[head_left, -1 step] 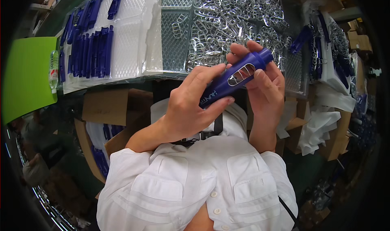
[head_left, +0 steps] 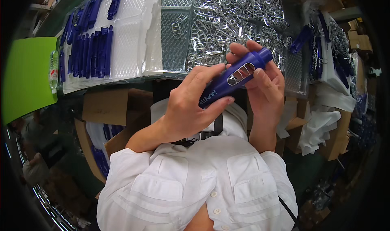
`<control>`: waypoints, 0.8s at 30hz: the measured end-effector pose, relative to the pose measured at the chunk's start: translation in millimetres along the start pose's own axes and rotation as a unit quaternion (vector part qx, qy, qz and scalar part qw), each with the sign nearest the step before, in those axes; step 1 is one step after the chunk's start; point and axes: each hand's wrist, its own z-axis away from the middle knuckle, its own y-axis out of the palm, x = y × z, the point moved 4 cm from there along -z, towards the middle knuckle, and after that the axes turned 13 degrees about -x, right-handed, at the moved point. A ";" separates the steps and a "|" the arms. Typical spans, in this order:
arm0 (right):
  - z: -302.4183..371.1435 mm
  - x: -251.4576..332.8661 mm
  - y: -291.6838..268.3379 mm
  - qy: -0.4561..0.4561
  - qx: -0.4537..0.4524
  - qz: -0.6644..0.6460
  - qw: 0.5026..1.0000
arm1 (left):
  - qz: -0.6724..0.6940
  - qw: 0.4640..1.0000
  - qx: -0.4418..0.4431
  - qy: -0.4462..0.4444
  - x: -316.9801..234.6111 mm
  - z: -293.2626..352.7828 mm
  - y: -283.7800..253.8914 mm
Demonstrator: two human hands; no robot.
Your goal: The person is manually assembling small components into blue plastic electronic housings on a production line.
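A dark blue plastic tube-shaped casing (head_left: 219, 87) slants up to the right between my two hands, above the table's near edge. Set in its upper side is an oblong silver metal frame (head_left: 245, 72) with bars across the opening. My left hand (head_left: 185, 99) is wrapped round the lower left end, thumb below and fingers above. Around the narrower upper right end, my right hand (head_left: 266, 87) closes with its thumb by the frame and fingertips behind the tube. Pale lettering on the casing is partly covered by my left hand.
Beyond my hands lies a clear tray (head_left: 174, 48) with a heap of silver metal frames (head_left: 227, 20). Rows of blue plastic pieces (head_left: 95, 52) lie at left, near a bottle (head_left: 53, 72) and a green board (head_left: 28, 76). Cardboard boxes (head_left: 105, 107) stand below the table.
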 end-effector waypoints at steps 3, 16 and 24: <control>-4.9 -2.4 -1.2 0.005 -0.002 0.001 1.000 | 0.003 1.000 0.005 -0.019 3.2 -2.4 0.1; -6.1 28.1 -56.0 -0.154 -0.117 0.104 0.976 | -0.165 0.978 -0.120 -0.030 104.5 -216.4 -36.6; -12.7 58.4 -101.3 -0.190 -0.206 0.321 0.905 | -0.343 0.930 -0.095 0.090 236.1 -376.8 -146.8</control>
